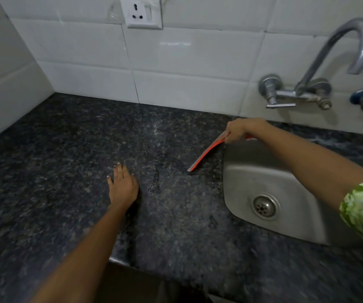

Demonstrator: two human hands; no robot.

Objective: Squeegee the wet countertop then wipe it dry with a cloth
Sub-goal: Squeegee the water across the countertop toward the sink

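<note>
A dark speckled granite countertop [66, 154] fills the view, with small water streaks near its middle. My right hand [237, 132] grips an orange squeegee [204, 153], whose blade slants down to the counter just left of the sink. My left hand [122, 184] lies flat on the counter, fingers spread, holding nothing, left of the water streaks. No cloth is in view.
A steel sink [270, 182] with a round drain is sunk into the counter at right. A wall-mounted tap [329, 73] curves above it. White tiles and a power socket [142, 12] back the counter. The counter's front edge runs along the bottom.
</note>
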